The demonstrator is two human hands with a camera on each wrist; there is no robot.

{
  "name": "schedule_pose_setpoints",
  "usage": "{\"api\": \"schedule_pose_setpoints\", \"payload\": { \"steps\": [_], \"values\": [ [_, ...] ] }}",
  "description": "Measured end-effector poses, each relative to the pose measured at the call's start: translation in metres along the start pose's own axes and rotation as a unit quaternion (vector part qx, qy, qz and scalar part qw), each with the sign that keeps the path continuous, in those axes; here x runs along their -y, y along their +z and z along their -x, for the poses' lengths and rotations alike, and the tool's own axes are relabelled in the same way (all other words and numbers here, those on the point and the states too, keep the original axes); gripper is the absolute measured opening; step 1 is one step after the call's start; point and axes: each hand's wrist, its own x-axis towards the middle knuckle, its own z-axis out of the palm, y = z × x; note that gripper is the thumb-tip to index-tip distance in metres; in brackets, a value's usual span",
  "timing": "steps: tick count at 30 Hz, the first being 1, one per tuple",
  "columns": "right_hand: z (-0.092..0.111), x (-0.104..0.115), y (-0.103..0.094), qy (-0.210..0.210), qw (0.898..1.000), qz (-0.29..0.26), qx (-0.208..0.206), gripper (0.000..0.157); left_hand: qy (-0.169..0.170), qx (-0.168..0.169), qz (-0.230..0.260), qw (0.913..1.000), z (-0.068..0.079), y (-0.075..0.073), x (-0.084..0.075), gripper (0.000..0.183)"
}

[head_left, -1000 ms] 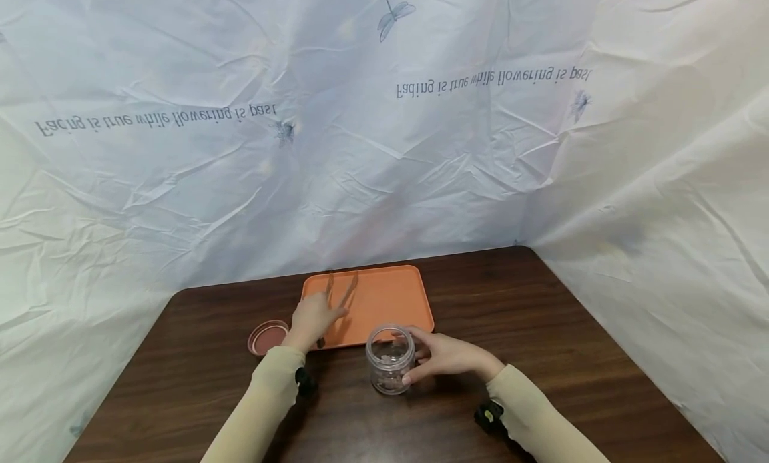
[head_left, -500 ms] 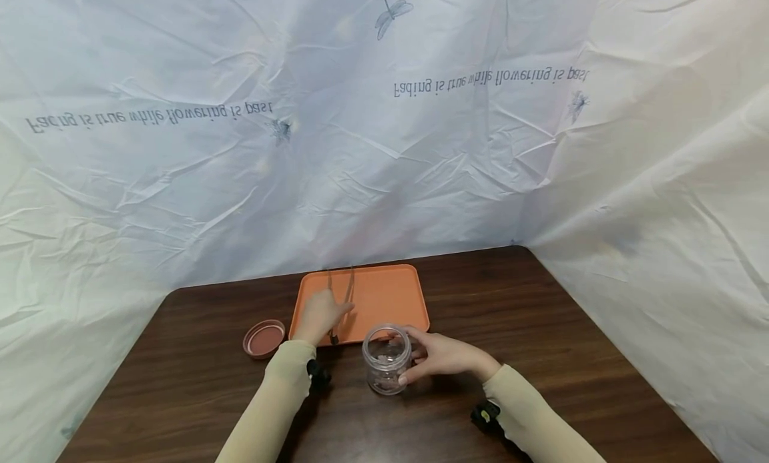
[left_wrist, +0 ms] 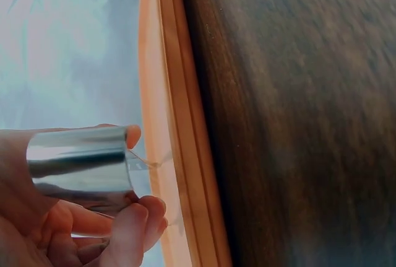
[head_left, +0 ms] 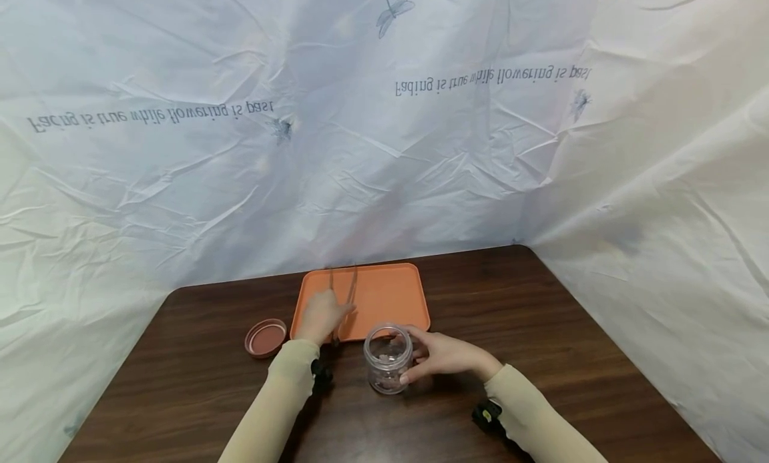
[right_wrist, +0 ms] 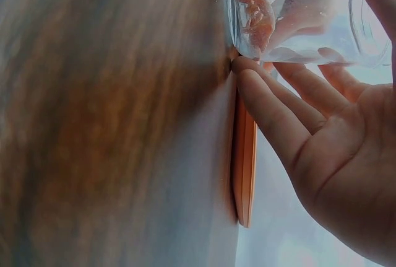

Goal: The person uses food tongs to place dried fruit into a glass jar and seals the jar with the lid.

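Metal tongs [left_wrist: 80, 161] are in my left hand [head_left: 320, 316], with their two arms spread apart and reaching over the left part of an orange tray [head_left: 390, 296]. In the left wrist view, the shiny bent end of the tongs lies against my palm, with thumb and fingers on the arms. My right hand [head_left: 447, 356] holds a clear, lidless jar [head_left: 387, 366] upright on the table, thumb in front and fingers along its side. A few pinkish, translucent pieces [right_wrist: 258, 22] lie at the jar's bottom. The tongs' tips are too faint to tell whether they touch anything.
A reddish-brown round lid [head_left: 266, 337] lies on the dark wooden table [head_left: 541, 329], left of the tray. The jar stands just in front of the tray's near edge. White printed cloth [head_left: 360, 149] hangs behind the table and along both sides.
My left hand has shifted slightly right over the tray, and the tongs have turned to point straighter away from me. My right hand and the jar stay in place.
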Motion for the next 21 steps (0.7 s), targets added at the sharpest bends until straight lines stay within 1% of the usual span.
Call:
{"api": "schedule_pose_setpoints", "payload": {
  "steps": [7,12,21],
  "values": [
    [0.0004,-0.0008,0.0003,-0.001,1.000,0.005,-0.003,0.090,-0.004,0.004,-0.013,0.9999,0.0004,0.0013,-0.0018,0.043],
    [-0.0003,-0.0014,0.0000,-0.004,1.000,0.005,-0.007,0.090,-0.007,0.004,-0.003,1.0000,0.0002,0.0019,-0.0047,0.037],
    [-0.0015,0.0000,0.0006,-0.001,1.000,-0.002,-0.008,0.095,-0.009,0.002,-0.011,0.9999,-0.0023,0.0053,-0.0071,0.043]
  ]
}}
